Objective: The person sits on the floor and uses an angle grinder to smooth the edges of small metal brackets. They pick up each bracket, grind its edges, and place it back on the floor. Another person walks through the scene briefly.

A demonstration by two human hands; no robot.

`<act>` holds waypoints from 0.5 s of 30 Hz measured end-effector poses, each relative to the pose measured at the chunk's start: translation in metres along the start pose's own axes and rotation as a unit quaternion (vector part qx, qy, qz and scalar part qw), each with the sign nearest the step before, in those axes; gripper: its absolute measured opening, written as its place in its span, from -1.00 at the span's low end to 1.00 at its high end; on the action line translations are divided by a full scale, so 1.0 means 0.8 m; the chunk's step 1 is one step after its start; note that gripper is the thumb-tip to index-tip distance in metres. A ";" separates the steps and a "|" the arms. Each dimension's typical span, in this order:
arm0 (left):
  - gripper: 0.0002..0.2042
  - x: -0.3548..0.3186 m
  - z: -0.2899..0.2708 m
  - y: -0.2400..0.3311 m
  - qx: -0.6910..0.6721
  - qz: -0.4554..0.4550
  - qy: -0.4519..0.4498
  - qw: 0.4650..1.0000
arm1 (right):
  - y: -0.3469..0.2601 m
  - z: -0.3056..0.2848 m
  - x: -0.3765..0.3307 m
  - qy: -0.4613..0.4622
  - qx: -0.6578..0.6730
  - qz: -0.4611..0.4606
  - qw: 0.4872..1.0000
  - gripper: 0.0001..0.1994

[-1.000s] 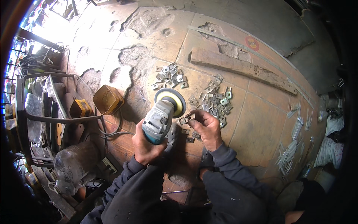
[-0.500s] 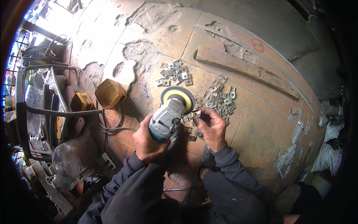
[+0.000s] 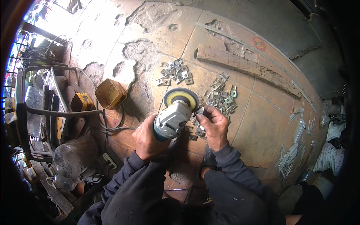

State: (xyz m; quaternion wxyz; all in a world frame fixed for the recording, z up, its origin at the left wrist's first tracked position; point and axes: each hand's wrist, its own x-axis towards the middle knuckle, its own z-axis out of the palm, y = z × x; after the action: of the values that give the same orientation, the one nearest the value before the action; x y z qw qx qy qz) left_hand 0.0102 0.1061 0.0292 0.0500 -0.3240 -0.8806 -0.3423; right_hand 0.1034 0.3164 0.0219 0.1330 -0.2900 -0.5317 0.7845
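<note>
My left hand (image 3: pixel 147 138) is wrapped round the body of an angle grinder (image 3: pixel 173 119), grey with a teal rear part. Its round disc (image 3: pixel 181 98), yellow in the middle with a dark rim, points away from me. Between the thumb and fingers of my right hand (image 3: pixel 215 125) is a small metal clip (image 3: pixel 200 110), close to the right edge of the disc; whether they touch I cannot tell. Beyond the disc lies a pile of similar metal clips (image 3: pixel 176 71), and a larger pile of clips (image 3: pixel 222 98) spreads right of it. A few more lie under my hands.
A wooden beam (image 3: pixel 245 69) lies at the far right, near scattered thin metal strips (image 3: pixel 288 157). At left stand a cut-open yellow container (image 3: pixel 111 93), a metal frame (image 3: pixel 63 112) full of items and a clear plastic bottle (image 3: pixel 77 159). The tiled floor has broken pits.
The grinder has shifted slightly to the right and turned a little, bringing its disc nearer my right hand. The clip in my right fingers is tilted differently.
</note>
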 end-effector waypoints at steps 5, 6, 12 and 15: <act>-0.24 -0.005 0.001 -0.002 -0.020 -0.026 0.009 0.999 | -0.003 -0.015 0.003 -0.037 0.075 -0.014 0.996 -0.63; -0.23 -0.006 0.000 -0.003 -0.038 -0.029 0.007 0.999 | -0.004 -0.017 0.004 -0.048 0.082 -0.020 0.995 -0.62; -0.18 -0.010 -0.003 -0.006 -0.102 -0.041 -0.024 0.994 | -0.006 -0.017 0.004 -0.074 0.040 -0.009 0.996 -0.62; -0.18 -0.010 -0.003 -0.006 -0.113 -0.040 -0.030 0.992 | -0.005 -0.016 0.005 -0.076 0.043 -0.007 0.996 -0.62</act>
State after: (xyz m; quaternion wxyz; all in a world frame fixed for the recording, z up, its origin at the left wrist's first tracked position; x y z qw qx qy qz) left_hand 0.0132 0.0980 0.0262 -0.0271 -0.3022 -0.8495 -0.4316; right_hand 0.1071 0.3297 0.0210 0.1102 -0.2194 -0.5079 0.8257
